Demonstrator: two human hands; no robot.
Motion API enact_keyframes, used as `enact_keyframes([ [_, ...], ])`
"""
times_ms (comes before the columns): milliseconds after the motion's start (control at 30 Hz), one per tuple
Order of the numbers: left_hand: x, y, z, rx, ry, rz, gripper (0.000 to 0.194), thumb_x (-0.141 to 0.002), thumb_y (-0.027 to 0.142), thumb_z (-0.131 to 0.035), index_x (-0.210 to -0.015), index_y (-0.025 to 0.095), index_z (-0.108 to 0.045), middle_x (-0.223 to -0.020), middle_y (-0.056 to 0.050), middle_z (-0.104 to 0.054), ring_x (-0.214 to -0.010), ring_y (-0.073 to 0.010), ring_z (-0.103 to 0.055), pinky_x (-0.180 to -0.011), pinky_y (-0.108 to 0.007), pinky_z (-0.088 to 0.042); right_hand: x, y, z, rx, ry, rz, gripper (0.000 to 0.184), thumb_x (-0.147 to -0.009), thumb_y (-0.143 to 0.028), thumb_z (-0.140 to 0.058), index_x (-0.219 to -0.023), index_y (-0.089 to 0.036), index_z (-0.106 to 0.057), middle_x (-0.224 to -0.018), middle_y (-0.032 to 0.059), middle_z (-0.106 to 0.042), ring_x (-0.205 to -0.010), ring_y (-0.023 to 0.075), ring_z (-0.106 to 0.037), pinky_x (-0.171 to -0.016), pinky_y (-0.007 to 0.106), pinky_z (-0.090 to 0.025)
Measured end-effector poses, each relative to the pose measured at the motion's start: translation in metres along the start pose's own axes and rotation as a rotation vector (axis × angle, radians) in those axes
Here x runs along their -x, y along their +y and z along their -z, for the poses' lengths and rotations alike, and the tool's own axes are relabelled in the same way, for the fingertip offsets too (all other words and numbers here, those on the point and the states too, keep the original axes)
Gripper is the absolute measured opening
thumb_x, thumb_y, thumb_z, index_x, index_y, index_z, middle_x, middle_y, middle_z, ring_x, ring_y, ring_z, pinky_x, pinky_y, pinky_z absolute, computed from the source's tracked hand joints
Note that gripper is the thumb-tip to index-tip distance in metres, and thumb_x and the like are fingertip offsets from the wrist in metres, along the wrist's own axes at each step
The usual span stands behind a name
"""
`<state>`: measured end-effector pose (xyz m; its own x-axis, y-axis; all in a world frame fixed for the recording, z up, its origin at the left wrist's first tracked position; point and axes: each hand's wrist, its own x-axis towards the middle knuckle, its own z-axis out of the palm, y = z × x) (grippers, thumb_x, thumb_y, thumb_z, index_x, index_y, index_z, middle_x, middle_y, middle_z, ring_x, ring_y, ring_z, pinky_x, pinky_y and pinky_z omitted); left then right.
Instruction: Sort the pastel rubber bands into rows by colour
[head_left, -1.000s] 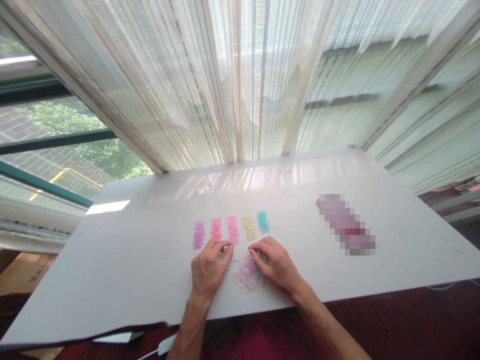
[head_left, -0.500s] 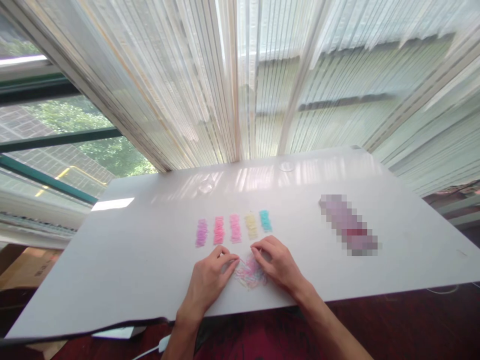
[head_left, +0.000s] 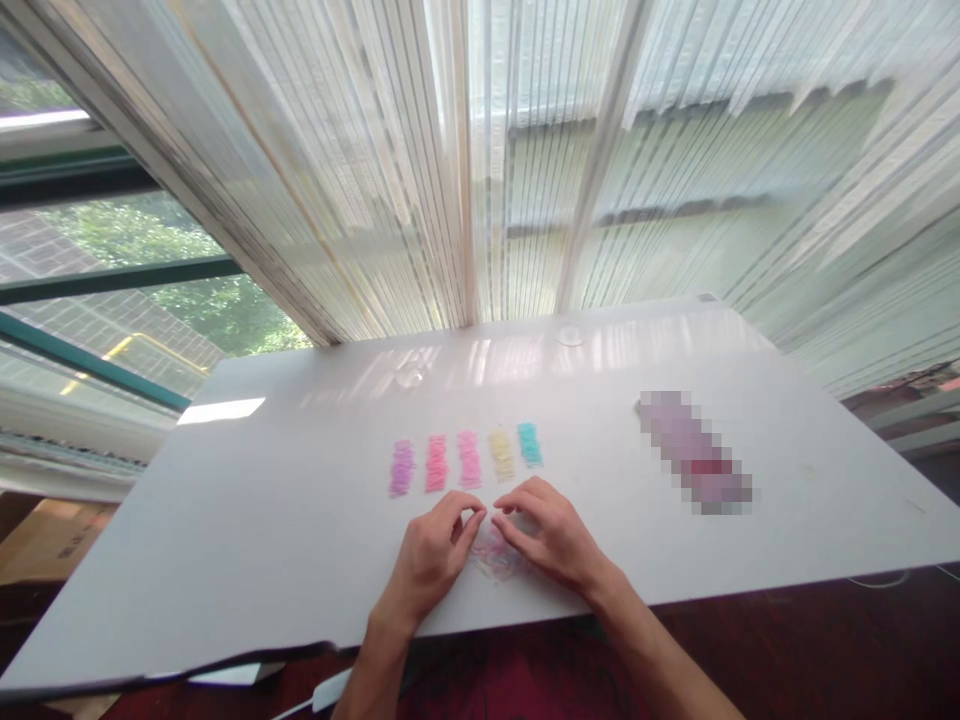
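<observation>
On the white table lies a loose tangle of thin pastel strands, pink, white and bluish, partly covered by my hands. My left hand is at the left of this tangle, thumb and forefinger pinched together; whatever sits in the pinch is too small to make out. From the right, my right hand hovers over the tangle with a small gap between thumb and forefinger and nothing visible in it. Beyond both hands run separate rows of short strands: purple, deep pink, light pink, yellow and turquoise.
A pixelated, purplish oblong object lies to the right. Two clear round pieces rest toward the table's far edge, near a sheer striped curtain. A cardboard box is at the lower left, beside the table.
My hands have come closer together above the tangle. The left moved slightly right and up, and the right moved a little left, its thumb and forefinger now near the left fingertips.
</observation>
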<state>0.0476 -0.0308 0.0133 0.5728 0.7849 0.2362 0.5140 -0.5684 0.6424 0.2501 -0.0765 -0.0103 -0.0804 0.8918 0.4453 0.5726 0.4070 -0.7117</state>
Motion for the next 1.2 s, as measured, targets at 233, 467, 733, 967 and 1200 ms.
enact_keyframes([
  [233, -0.001, -0.005, -0.013, 0.183, 0.064, 0.070, 0.016, -0.099, 0.029, -0.057, -0.096, 0.019, -0.069, -0.081, -0.002, -0.070, -0.057, -0.0110, -0.053, -0.057, -0.023, -0.046, 0.000, -0.001, 0.001, -0.009, -0.008, 0.006, 0.004, -0.094, -0.024, -0.067, -0.096, -0.022, -0.070, -0.083, 0.0033, -0.070, -0.079, 0.0196, -0.064, -0.073, 0.033, -0.053],
  [467, 0.001, -0.007, -0.012, 0.283, 0.046, 0.125, 0.015, -0.096, 0.029, -0.060, -0.095, 0.018, -0.070, -0.079, -0.002, -0.069, -0.056, -0.0100, -0.049, -0.054, -0.021, -0.044, 0.000, -0.001, 0.000, 0.016, 0.008, 0.006, 0.010, -0.097, -0.021, -0.061, -0.094, -0.022, -0.070, -0.081, 0.0034, -0.070, -0.078, 0.0188, -0.064, -0.073, 0.032, -0.053],
  [733, 0.002, -0.008, -0.014, 0.329, 0.042, 0.134, 0.012, -0.093, 0.027, -0.065, -0.098, 0.018, -0.070, -0.079, 0.000, -0.068, -0.052, -0.0086, -0.045, -0.049, -0.020, -0.040, -0.001, -0.003, 0.001, -0.015, 0.004, -0.007, 0.011, -0.099, -0.022, -0.061, -0.097, -0.023, -0.071, -0.084, 0.0040, -0.071, -0.080, 0.0197, -0.065, -0.074, 0.033, -0.054],
  [967, 0.001, -0.007, -0.013, 0.316, 0.032, 0.142, 0.013, -0.094, 0.028, -0.065, -0.097, 0.017, -0.072, -0.079, -0.001, -0.069, -0.053, -0.0091, -0.046, -0.051, -0.020, -0.040, 0.000, -0.004, 0.002, -0.029, -0.008, 0.000, 0.012, -0.100, -0.024, -0.061, -0.101, -0.023, -0.073, -0.085, 0.0041, -0.072, -0.080, 0.0198, -0.065, -0.074, 0.033, -0.054],
  [1200, 0.001, -0.006, -0.012, 0.352, 0.047, 0.149, 0.011, -0.094, 0.027, -0.064, -0.091, 0.017, -0.070, -0.074, 0.000, -0.067, -0.053, -0.0085, -0.044, -0.050, -0.020, -0.038, 0.001, -0.001, 0.000, -0.017, -0.004, -0.004, 0.011, -0.099, -0.021, -0.061, -0.100, -0.022, -0.072, -0.085, 0.0039, -0.071, -0.080, 0.0197, -0.064, -0.074, 0.032, -0.053],
])
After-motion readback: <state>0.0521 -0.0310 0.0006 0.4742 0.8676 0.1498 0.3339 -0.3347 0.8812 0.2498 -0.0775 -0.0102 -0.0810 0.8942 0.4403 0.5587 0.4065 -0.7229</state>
